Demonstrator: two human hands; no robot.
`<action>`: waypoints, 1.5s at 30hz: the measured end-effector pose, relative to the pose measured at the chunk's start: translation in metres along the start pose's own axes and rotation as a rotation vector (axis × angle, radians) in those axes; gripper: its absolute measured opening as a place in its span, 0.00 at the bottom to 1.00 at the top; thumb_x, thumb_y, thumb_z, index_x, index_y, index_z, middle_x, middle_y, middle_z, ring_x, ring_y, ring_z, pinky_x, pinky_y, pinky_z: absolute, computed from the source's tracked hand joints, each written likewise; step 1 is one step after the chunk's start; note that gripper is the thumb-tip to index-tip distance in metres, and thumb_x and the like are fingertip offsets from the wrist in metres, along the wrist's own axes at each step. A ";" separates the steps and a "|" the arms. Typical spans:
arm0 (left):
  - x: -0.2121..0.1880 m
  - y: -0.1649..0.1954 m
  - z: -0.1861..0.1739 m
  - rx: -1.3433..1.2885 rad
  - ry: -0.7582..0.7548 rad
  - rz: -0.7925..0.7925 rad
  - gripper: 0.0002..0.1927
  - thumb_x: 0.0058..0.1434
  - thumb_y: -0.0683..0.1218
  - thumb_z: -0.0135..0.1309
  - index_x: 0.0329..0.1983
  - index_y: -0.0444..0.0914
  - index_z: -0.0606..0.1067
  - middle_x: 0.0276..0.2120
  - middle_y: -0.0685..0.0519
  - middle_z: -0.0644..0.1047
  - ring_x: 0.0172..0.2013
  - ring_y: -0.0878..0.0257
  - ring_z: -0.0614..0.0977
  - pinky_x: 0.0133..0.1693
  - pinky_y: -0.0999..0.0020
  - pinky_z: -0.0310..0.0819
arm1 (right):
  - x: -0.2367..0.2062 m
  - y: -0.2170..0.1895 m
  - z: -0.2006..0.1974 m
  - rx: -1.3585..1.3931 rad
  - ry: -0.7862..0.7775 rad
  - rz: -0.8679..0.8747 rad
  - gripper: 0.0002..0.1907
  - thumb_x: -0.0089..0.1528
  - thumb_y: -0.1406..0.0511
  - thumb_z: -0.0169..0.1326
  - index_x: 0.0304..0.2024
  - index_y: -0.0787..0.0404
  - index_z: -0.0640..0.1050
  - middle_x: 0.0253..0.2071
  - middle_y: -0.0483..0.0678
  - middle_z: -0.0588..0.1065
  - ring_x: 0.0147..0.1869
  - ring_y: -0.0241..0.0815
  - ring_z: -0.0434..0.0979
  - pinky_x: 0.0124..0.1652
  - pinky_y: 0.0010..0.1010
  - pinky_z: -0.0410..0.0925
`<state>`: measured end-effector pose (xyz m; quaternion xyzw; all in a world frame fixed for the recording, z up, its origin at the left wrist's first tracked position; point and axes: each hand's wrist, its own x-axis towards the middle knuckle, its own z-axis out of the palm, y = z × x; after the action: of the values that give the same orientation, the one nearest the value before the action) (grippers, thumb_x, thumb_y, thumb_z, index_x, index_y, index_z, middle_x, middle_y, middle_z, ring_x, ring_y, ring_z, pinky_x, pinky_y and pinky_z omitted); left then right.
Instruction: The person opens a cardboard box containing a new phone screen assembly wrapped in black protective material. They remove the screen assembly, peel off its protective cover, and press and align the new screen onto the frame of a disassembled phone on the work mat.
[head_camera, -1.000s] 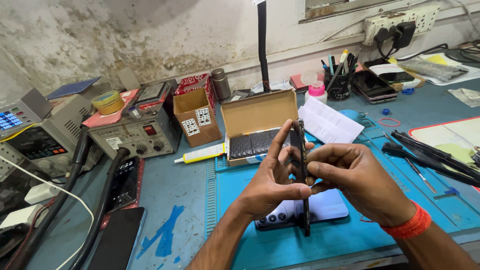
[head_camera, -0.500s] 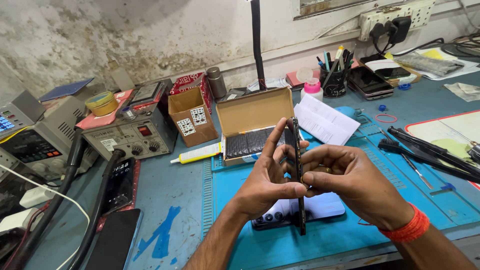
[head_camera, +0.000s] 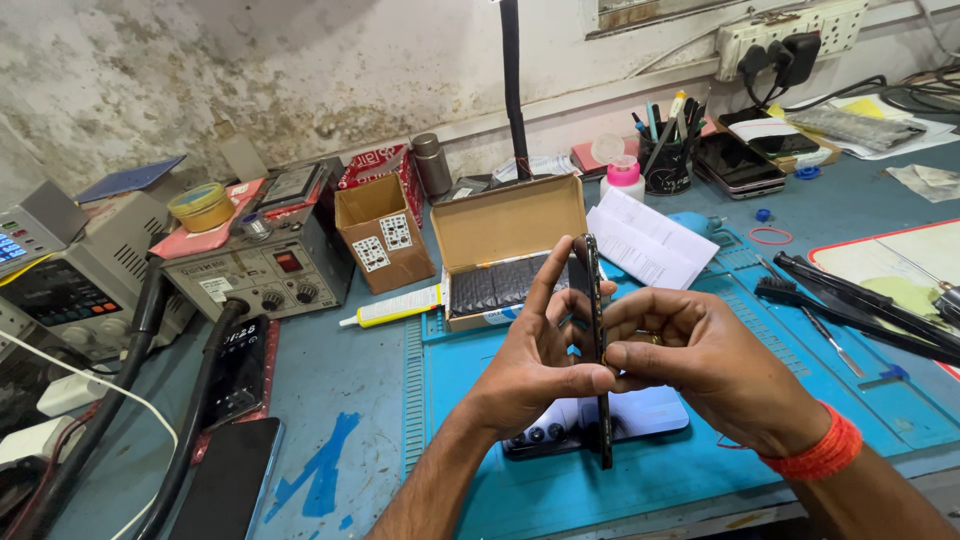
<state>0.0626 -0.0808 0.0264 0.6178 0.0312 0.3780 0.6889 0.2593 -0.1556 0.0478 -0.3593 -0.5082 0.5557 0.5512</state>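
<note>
**A:** What sits at the centre of the scene?

**B:** A thin black phone (head_camera: 597, 350), held upright and edge-on to the camera, its lower end just above or touching a blue work mat (head_camera: 700, 470); which one, I cannot tell. Both hands grip it at mid-height.

**A:** How are the hands placed?

**B:** The left hand (head_camera: 535, 365) wraps it from the left, thumb pressed to the near edge and forefinger stretched up along its side. The right hand (head_camera: 700, 365) meets it from the right, fingertips curled and pinching the same edge, so the two thumbs nearly touch. An orange band (head_camera: 825, 455) circles the right wrist.

**A:** What lies directly under them?

**B:** A pale blue phone back (head_camera: 610, 420) flat on the mat, dark camera lenses at its left end.

**A:** And beyond?

**B:** Behind the hands, an open cardboard box (head_camera: 510, 245) with dark parts inside, a folded white paper (head_camera: 645, 240) to its right, and a white tube (head_camera: 395, 308) to its left. Further left stand a smaller open box (head_camera: 375, 230), a grey bench unit with dials (head_camera: 255, 272), and two dark phones (head_camera: 235, 425) near thick black cables. At right, black tweezers and tools (head_camera: 850, 300) rest on the mat.
</note>
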 end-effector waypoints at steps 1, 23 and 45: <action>0.000 0.000 0.000 0.000 0.006 0.009 0.71 0.49 0.43 0.73 0.86 0.50 0.38 0.64 0.39 0.64 0.61 0.56 0.71 0.63 0.58 0.66 | -0.001 0.000 0.001 0.004 0.005 -0.003 0.17 0.58 0.71 0.61 0.48 0.73 0.79 0.42 0.52 0.80 0.42 0.39 0.82 0.43 0.35 0.79; 0.002 -0.001 0.013 0.263 0.198 0.258 0.69 0.50 0.36 0.72 0.85 0.44 0.37 0.69 0.46 0.66 0.62 0.59 0.74 0.63 0.62 0.74 | -0.007 0.024 -0.003 -0.134 0.242 -0.095 0.12 0.61 0.66 0.59 0.43 0.68 0.84 0.33 0.50 0.83 0.37 0.37 0.82 0.38 0.32 0.77; 0.000 -0.004 0.014 0.365 0.265 0.312 0.70 0.50 0.38 0.72 0.83 0.46 0.33 0.67 0.45 0.68 0.63 0.57 0.75 0.63 0.59 0.76 | -0.016 0.028 0.021 -0.313 0.400 -0.271 0.13 0.63 0.68 0.56 0.47 0.69 0.84 0.36 0.52 0.84 0.39 0.37 0.85 0.43 0.28 0.79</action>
<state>0.0717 -0.0917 0.0260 0.6742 0.0933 0.5451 0.4895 0.2348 -0.1711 0.0232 -0.4714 -0.5123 0.3100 0.6475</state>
